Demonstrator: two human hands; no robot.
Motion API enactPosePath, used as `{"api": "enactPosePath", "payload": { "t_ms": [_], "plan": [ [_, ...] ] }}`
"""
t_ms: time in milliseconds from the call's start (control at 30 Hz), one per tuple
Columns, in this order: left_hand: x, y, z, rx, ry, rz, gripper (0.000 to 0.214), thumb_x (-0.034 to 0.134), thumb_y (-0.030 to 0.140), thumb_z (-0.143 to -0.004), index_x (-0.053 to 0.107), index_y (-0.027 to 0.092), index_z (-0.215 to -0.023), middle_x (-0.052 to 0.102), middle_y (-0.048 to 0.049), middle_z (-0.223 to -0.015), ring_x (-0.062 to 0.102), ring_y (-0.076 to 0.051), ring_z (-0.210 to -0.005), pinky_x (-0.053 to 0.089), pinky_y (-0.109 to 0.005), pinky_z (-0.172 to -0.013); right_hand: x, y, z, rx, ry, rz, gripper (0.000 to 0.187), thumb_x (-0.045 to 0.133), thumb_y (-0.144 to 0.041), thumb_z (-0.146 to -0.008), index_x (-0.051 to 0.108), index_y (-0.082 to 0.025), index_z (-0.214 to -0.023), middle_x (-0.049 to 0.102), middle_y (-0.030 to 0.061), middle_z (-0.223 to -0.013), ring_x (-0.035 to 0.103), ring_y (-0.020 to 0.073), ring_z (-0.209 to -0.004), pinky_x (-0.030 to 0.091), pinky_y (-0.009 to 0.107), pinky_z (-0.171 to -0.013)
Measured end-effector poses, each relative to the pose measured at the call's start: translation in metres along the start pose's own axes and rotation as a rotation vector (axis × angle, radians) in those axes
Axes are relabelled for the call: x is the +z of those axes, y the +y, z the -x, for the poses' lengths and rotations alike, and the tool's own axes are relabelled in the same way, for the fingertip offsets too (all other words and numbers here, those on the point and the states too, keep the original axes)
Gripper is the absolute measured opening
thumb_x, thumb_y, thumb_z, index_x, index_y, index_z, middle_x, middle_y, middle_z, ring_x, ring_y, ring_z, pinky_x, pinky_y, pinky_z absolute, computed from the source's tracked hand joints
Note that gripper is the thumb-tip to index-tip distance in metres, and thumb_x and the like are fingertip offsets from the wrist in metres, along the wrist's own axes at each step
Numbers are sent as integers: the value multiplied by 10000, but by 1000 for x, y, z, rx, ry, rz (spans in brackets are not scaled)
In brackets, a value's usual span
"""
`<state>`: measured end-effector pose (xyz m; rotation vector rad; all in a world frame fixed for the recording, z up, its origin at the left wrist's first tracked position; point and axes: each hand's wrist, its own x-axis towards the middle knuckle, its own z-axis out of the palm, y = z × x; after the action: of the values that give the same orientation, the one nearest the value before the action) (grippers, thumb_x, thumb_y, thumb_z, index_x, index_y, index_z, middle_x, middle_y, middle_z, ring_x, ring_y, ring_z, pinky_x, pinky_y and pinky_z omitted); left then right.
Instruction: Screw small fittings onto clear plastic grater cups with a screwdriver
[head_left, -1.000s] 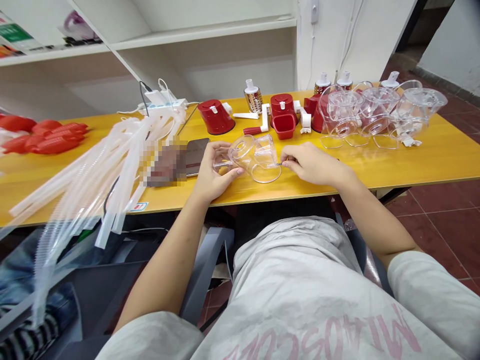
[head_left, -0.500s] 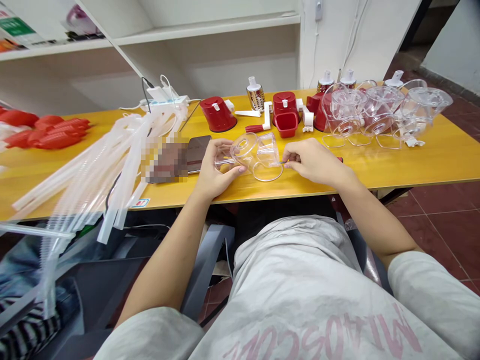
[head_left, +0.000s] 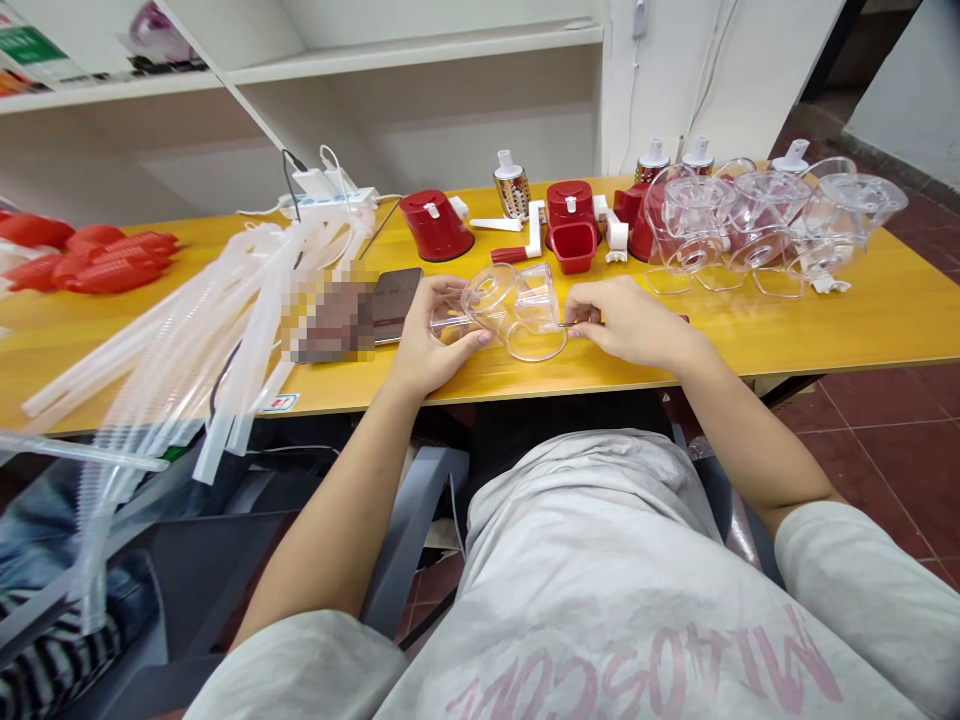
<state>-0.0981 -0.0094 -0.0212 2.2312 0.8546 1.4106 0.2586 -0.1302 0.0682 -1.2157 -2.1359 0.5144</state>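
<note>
A clear plastic grater housing (head_left: 534,305) lies on its side near the table's front edge. My left hand (head_left: 433,335) is closed around its left end, thumb along the near side. From the other side, my right hand (head_left: 626,322) pinches a thin dark-tipped tool (head_left: 568,325), whose point is at the housing's right rim. Most of this tool is hidden by the fingers, and I cannot tell its exact kind. Behind the housing stand a red square cup (head_left: 574,248) and a white crank with a red handle (head_left: 517,254).
Several clear housings (head_left: 772,215) stand at the right. Red bases (head_left: 436,228) and metal grater drums (head_left: 511,190) line the back. Phones (head_left: 396,300), translucent plastic strips (head_left: 172,350), a power strip (head_left: 330,197) and red packaged pieces (head_left: 112,262) lie to the left.
The tool in my right hand has shifted very slightly at the housing's rim. My left hand and the housing stay nearly in place.
</note>
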Motion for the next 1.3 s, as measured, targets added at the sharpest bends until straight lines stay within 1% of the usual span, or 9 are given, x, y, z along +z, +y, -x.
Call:
{"api": "enactPosePath", "payload": {
  "t_ms": [100, 233, 467, 633, 733, 867, 1033, 1167, 1300],
  "plan": [
    [0, 2, 0, -14, -10, -23, 898, 1047, 934, -918, 733, 331, -1504, 852, -139, -1488, 878, -434, -1344, 742, -681, -1285, 0, -2, 1, -12, -9, 56, 177, 758, -83, -1114, 813, -224, -1022, 879, 61, -1013, 775, 266, -929, 534, 382, -904],
    [-1, 1, 0, 2, -19, -14, 877, 1055, 886, -940, 723, 314, -1516, 843, -144, -1489, 878, -435, -1348, 743, -677, -1274, -1, -3, 2, -27, -6, 100, 258, 685, -9, -1082, 845, -210, -1059, 901, 86, -1063, 800, 277, -966, 551, 382, -925],
    [0, 2, 0, -22, -13, 27, 861, 1099, 841, -908, 744, 317, -1491, 862, -146, -1484, 886, -438, -1331, 742, -699, -1261, -3, -3, 3, -26, -31, 48, 304, 699, 50, -1053, 873, -198, -1077, 913, 78, -1101, 820, 277, -1030, 568, 375, -984],
    [1, 2, -1, -39, -9, 12, 872, 1089, 864, -878, 747, 330, -1476, 865, -146, -1478, 885, -449, -1334, 745, -710, -1267, 1, 3, 2, 18, -23, 23, 286, 774, 1, -1094, 872, -189, -1284, 882, 74, -1134, 803, 275, -1043, 566, 373, -982],
    [1, 2, -1, -40, -16, 9, 874, 1081, 873, -882, 745, 326, -1475, 859, -145, -1482, 884, -456, -1346, 736, -719, -1285, 2, 6, 0, 20, -36, 32, 260, 787, 5, -1067, 869, -194, -1214, 870, 66, -1095, 788, 268, -1004, 561, 373, -960],
    [1, 2, -1, -34, -14, 2, 877, 1082, 875, -891, 740, 319, -1476, 856, -148, -1477, 887, -450, -1344, 738, -695, -1283, 1, 8, -3, 13, -56, 43, 254, 754, 20, -1040, 857, -200, -1115, 868, 61, -1048, 783, 262, -959, 557, 375, -926],
    [1, -2, -1, -75, -45, 33, 943, 1103, 919, -863, 732, 313, -1483, 858, -156, -1480, 889, -455, -1348, 742, -713, -1274, -2, 13, -3, -7, -78, 87, 196, 725, -46, -1097, 826, -212, -1120, 889, 88, -1113, 774, 279, -996, 553, 388, -940],
    [1, -6, -2, -106, -65, 62, 1004, 1114, 966, -840, 746, 278, -1472, 868, -181, -1443, 905, -458, -1286, 802, -674, -1122, -1, 20, -4, 21, -17, 71, 208, 639, -67, -1125, 773, -211, -1194, 870, 103, -1156, 766, 286, -1030, 550, 404, -981],
    [0, -8, -2, -122, -88, 56, 1053, 1111, 1014, -822, 777, 251, -1466, 872, -196, -1427, 902, -458, -1268, 812, -650, -1099, 3, 25, -8, 18, 74, -25, 112, 702, -182, -1126, 757, -222, -1214, 825, 64, -1069, 713, 264, -945, 541, 403, -939]
  ]
}}
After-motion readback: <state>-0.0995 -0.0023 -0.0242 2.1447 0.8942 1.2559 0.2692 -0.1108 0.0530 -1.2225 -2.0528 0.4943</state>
